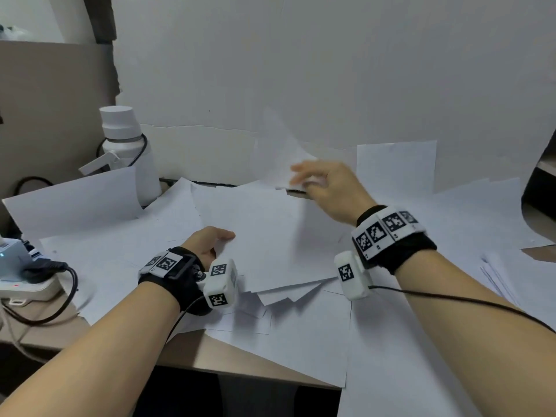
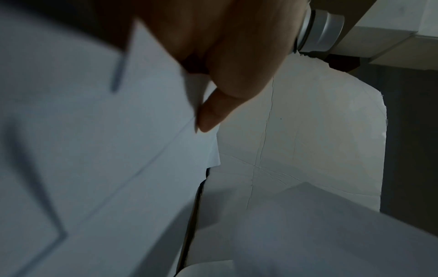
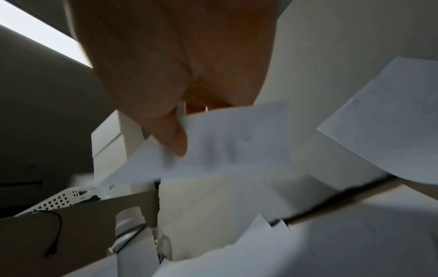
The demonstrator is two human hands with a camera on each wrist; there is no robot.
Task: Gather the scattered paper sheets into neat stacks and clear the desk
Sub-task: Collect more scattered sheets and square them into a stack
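White paper sheets cover the desk [image 1: 192,353]. My left hand [image 1: 221,239] grips the left edge of a loose pile of sheets [image 1: 270,245] at the centre, thumb on top. The left wrist view shows that thumb [image 2: 209,116] pressed on the pile [image 2: 94,150]. My right hand [image 1: 304,179], blurred, pinches one sheet [image 1: 281,158] lifted near the back wall. In the right wrist view its thumb [image 3: 174,138] lies on that sheet [image 3: 237,135]. The fingers beneath both papers are hidden.
A white bottle [image 1: 128,145] stands at the back left beside a raised sheet [image 1: 75,197]. A power strip with plugs and cables [image 1: 27,275] sits at the left edge. Another sheet [image 1: 397,167] leans on the back wall. More sheets [image 1: 499,275] lie at the right.
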